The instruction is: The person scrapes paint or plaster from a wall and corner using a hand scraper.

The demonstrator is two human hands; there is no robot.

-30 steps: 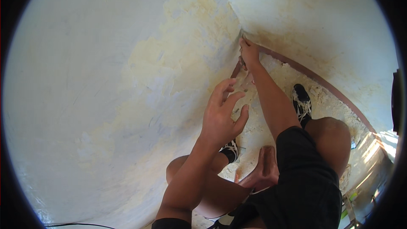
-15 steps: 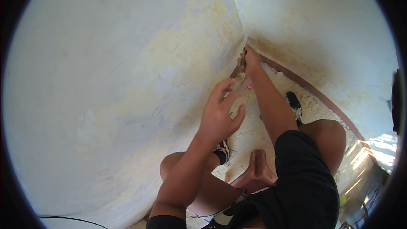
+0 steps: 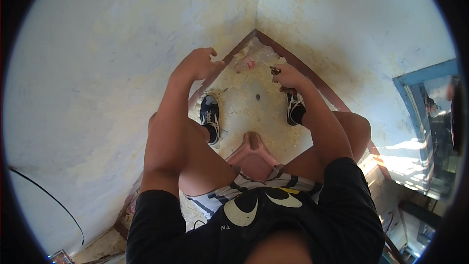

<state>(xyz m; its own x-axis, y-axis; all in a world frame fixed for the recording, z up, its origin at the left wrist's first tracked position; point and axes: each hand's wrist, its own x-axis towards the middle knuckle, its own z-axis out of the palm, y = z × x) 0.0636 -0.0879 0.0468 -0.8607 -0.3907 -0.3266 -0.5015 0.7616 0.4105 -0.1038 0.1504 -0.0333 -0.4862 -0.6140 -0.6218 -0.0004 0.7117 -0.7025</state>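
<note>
My left hand (image 3: 195, 64) is raised near the left wall (image 3: 112, 68), its fingers apart and loosely curved, holding nothing. My right hand (image 3: 288, 77) grips a small dark hand tool (image 3: 274, 71) with a thin tip, probably a scraper, mostly hidden by the fingers, away from the wall corner. Between my hands, in the floor corner, a crumpled clear plastic piece (image 3: 244, 63) with a red mark lies among pale flakes. A brown skirting strip (image 3: 278, 44) runs along both walls.
My black shoes (image 3: 210, 115) stand apart on the flake-strewn floor (image 3: 254, 112). A pink plastic stool (image 3: 251, 159) is under me. A blue-framed window or glass door (image 3: 408, 93) is at the right. A black cable (image 3: 44, 193) hangs at lower left, and clutter shows at lower right.
My right hand has drawn back from the corner with the tool still in it. My left hand has moved left and up. The view has shifted, showing more of my body and the blue frame.
</note>
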